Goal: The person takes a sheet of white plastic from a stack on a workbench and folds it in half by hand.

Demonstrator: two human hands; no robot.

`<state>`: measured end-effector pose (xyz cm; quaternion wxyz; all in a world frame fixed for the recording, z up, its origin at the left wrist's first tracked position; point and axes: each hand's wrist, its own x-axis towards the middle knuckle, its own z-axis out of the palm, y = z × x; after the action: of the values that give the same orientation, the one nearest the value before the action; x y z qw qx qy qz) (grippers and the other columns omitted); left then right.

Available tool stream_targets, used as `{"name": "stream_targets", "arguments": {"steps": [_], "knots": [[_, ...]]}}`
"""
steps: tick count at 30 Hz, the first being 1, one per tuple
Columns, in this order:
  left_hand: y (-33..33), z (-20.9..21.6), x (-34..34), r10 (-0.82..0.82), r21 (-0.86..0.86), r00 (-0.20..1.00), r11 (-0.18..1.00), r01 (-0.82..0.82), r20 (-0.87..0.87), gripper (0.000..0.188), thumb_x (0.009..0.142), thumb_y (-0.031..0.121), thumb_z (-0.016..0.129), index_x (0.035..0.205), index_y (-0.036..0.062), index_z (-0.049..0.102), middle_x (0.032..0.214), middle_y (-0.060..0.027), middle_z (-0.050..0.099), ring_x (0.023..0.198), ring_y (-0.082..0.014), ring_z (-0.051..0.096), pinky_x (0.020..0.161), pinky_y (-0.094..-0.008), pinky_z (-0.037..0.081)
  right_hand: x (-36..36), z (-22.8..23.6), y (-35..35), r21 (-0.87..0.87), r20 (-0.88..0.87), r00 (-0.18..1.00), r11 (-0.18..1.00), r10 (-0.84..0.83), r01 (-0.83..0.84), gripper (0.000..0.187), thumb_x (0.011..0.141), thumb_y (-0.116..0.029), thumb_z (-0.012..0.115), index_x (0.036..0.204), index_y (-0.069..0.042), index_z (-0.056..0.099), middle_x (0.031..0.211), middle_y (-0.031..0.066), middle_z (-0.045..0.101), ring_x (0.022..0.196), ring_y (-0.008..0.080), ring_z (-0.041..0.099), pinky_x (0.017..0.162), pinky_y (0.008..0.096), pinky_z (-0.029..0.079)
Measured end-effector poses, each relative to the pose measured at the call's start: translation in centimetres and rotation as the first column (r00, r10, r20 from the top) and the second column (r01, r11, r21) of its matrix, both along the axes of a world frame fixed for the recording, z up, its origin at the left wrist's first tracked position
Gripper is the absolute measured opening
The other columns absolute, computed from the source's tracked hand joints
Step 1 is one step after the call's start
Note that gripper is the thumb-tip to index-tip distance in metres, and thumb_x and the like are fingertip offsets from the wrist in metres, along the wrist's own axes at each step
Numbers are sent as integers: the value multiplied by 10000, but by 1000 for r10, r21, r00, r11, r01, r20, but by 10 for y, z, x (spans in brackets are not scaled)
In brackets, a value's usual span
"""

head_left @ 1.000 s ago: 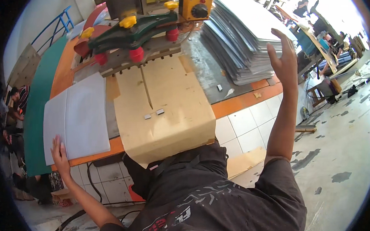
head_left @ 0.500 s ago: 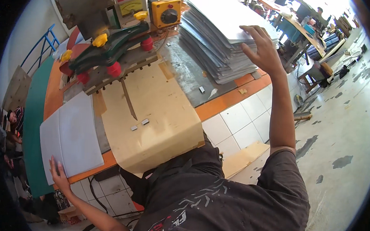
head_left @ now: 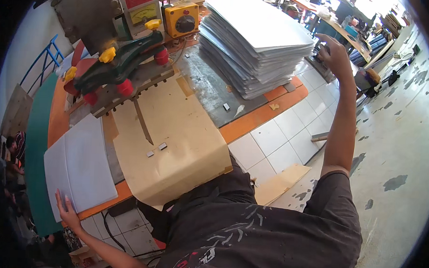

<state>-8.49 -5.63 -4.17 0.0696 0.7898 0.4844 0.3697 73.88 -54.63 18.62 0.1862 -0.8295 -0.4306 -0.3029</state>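
My left hand [head_left: 67,212] lies with fingers spread on the near left corner of a white sheet [head_left: 91,160], which has a crease line along it. My right hand [head_left: 334,57] is raised in the air just right of a tall stack of white sheets [head_left: 257,23]. Its index finger points out, its other fingers are partly bent, and nothing shows in its grasp. Between the hands, a tan board [head_left: 181,128] covers the machine bed and bends down over the front edge. A thin metal strip [head_left: 142,121] and two small blocks [head_left: 162,146] lie on it.
Behind the tan board stands a press head with a green bracket [head_left: 126,63], yellow knobs and red feet. A yellow control box [head_left: 181,20] with a black dial sits beside it. An orange table edge [head_left: 268,112] runs along the front. People are at the far left and far back.
My right hand has lifted off the stack's top and moved right, clear of its edge. The left hand stays on the white sheet. The whole view has shifted slightly.
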Motion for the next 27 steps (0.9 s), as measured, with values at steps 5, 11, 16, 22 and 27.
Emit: {"name": "stream_targets", "arguments": {"steps": [5,11,16,22,27], "knots": [[3,-3,-5,37,36,999,999,-37,-18,458,1030,228,534,1461,74,501,1530,-160,458,1457,-297,368,1222,-442,186,13,-20,10,345,-379,907,938,181,-43,373,926,-149,633,1287,-53,622,1076,129,717,837,183,664,749,343,548],[-2,0,1,40,18,999,999,-40,-4,462,1027,229,534,1465,87,499,1534,-157,455,1460,-296,364,1221,-450,190,22,-39,11,680,-669,515,722,537,131,345,950,-154,616,1263,-10,627,1076,92,703,935,159,660,776,294,533],[-1,-1,-2,33,21,999,999,-33,-9,459,1026,222,534,1462,84,502,1535,-156,454,1458,-295,368,1220,-446,194,25,-46,15,748,-646,450,629,616,213,306,947,-100,608,1239,-19,653,1039,74,717,915,148,690,723,265,547],[-1,-2,-2,32,14,999,999,-32,1,454,1025,214,537,1457,78,507,1533,-155,456,1454,-293,374,1220,-443,194,23,-46,17,762,-634,454,605,625,231,288,953,-92,596,1225,-25,665,1013,63,720,907,141,696,718,256,542],[0,-3,-4,35,9,999,999,-35,3,452,1024,205,537,1455,75,508,1532,-149,460,1453,-291,375,1221,-439,189,22,-49,21,732,-659,497,633,565,250,299,954,-125,603,1237,-51,662,1006,36,717,861,110,677,692,243,497]]}}
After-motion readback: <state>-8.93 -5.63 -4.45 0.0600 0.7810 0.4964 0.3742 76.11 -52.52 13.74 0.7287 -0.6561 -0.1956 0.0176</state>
